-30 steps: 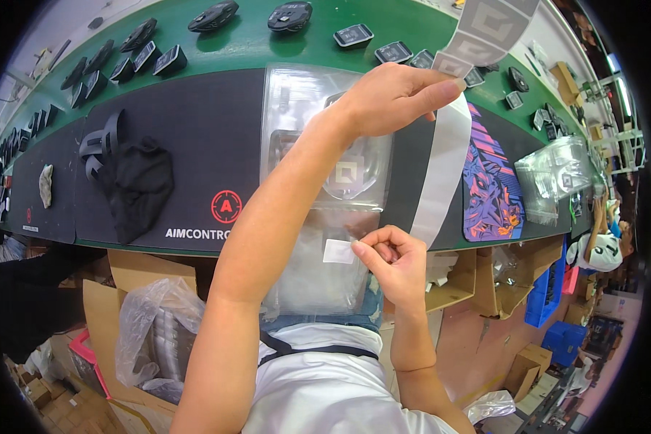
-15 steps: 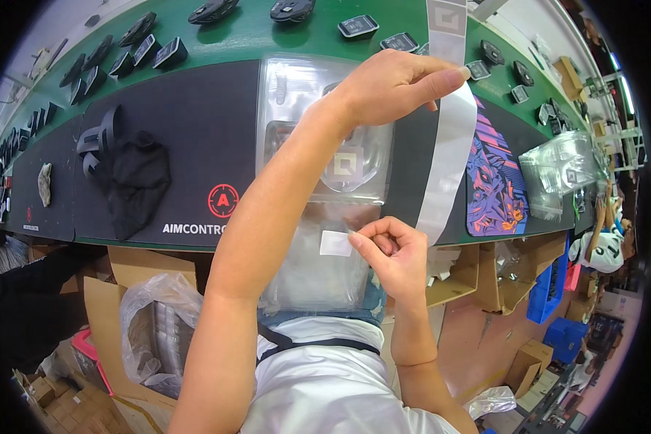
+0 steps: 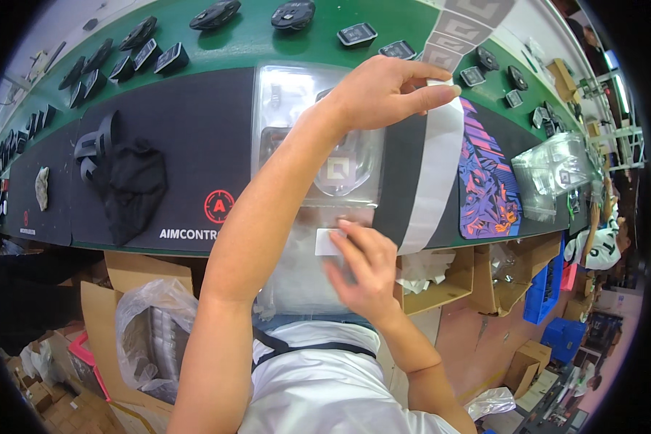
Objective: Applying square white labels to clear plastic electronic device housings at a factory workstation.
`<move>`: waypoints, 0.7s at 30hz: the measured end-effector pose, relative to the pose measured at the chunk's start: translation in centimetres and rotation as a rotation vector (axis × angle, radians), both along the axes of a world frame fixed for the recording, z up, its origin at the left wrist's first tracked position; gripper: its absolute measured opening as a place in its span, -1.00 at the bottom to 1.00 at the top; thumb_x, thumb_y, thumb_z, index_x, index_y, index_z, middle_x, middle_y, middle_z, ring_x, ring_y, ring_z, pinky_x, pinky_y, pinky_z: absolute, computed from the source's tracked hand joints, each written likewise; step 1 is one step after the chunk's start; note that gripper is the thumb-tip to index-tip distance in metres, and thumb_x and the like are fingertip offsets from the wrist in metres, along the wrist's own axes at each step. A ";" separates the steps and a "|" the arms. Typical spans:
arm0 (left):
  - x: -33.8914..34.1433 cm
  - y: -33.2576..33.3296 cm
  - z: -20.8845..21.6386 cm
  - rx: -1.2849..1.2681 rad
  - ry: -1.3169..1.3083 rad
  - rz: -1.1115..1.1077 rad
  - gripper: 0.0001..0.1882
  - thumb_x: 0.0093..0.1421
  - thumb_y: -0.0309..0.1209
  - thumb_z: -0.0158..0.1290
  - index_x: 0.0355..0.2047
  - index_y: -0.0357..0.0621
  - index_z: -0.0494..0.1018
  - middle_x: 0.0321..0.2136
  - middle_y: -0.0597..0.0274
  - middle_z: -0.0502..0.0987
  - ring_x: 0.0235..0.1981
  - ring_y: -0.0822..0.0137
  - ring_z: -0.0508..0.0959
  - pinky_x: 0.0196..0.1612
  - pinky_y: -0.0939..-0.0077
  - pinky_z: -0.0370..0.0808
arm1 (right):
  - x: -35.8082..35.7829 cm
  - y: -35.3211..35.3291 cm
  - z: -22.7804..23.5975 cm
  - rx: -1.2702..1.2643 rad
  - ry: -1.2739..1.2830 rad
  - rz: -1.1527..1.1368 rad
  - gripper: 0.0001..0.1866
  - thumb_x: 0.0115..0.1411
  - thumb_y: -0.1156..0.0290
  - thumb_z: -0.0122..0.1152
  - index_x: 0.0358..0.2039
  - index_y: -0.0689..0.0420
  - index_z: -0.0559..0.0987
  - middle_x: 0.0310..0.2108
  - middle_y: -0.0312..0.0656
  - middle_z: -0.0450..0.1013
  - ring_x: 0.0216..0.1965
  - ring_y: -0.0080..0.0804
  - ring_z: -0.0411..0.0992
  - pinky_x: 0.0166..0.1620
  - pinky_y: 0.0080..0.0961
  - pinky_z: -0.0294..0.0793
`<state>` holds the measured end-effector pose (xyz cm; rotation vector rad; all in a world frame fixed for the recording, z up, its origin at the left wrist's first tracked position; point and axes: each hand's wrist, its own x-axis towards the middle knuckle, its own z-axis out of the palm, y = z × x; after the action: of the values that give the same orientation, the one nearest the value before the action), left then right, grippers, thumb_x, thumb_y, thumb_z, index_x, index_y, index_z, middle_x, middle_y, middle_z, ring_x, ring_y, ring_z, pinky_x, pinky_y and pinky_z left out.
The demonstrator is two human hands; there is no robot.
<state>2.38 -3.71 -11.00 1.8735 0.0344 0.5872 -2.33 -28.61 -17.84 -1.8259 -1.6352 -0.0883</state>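
1. Label strip [image 3: 435, 145] is pinched between thumb and fingers of the left hand [image 3: 383, 92] above the bench [image 3: 253, 47]; if slackly held, it could be curled onto itself.
2. White label [image 3: 326, 243] is laid over the clear bag [image 3: 300, 286], its right edge overlapped by the right hand [image 3: 369, 275]; because of blur, its grip cannot be told.
3. Wrinkling or skewing could be caused by uneven pressure, since loose film is extended past the bench edge.

A green table [image 3: 257, 50] bears black mats [image 3: 195, 145] and dark devices [image 3: 293, 14].
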 end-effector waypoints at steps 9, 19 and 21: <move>0.0 0.4 -0.3 -0.030 -0.088 0.000 -0.49 0.38 -0.10 0.06 0.14 -0.25 0.53 -0.13 0.09 0.69 -0.18 0.36 0.64 -0.03 0.43 0.54 | 0.5 -3.6 2.0 -0.543 -0.027 0.300 0.30 -0.16 -0.11 0.56 0.48 0.16 0.08 0.53 0.08 -0.15 0.54 0.15 -0.23 0.42 0.24 -0.12; 0.2 0.7 -0.1 -0.051 -0.011 -0.046 -0.49 0.43 -0.18 -0.03 0.24 -0.25 0.45 0.09 0.23 0.58 -0.14 0.53 0.49 -0.12 0.63 0.40 | 1.0 -4.1 3.0 -0.477 0.059 0.346 0.30 -0.34 0.04 0.67 0.43 0.11 0.19 0.54 0.10 -0.23 0.56 0.05 -0.31 0.47 0.15 -0.17; 0.2 0.7 -0.2 -0.071 -0.011 -0.066 -0.49 0.43 -0.16 -0.03 0.23 -0.26 0.46 0.07 0.22 0.59 -0.16 0.54 0.48 -0.12 0.63 0.39 | 1.2 -4.1 2.6 -0.400 0.021 0.350 0.17 -0.30 0.05 0.66 0.35 0.11 0.32 0.54 0.13 -0.24 0.56 0.10 -0.34 0.47 0.17 -0.15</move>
<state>2.60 -3.05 -11.20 1.7954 -0.0135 0.5437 -1.14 -32.76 -15.25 -1.7743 -2.0408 0.4382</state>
